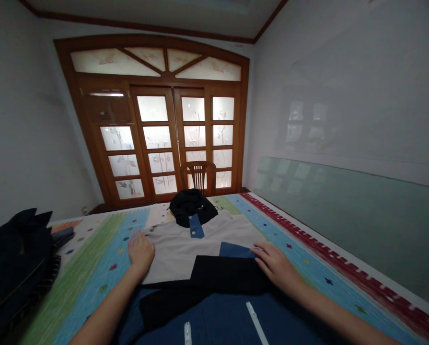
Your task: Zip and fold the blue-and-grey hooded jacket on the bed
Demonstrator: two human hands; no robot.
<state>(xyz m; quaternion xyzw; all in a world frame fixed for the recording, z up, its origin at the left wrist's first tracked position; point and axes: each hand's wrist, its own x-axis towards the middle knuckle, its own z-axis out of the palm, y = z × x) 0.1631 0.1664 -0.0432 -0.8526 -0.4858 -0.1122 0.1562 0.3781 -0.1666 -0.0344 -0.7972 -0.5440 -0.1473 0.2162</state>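
A grey, black and blue zip jacket [196, 254] lies spread flat on a patterned bedspread [92, 258], with its white-zipped blue part [214, 321] nearest me. My left hand [140, 251] rests flat with fingers apart on the left edge of the grey panel. My right hand [275, 266] lies open on the jacket's right side, fingertips near a blue panel [236, 250]. Two white zippers [257, 323] run along the blue fabric. At the far end, a black bunched part [191, 206] with a blue placket [196, 226] is folded up.
A dark pile of clothing [16, 268] sits on the bed's left side. A glass panel [351, 215] leans along the right wall beside the bed. Beyond the bed stand a wooden chair [198, 175] and glazed wooden doors [160, 129].
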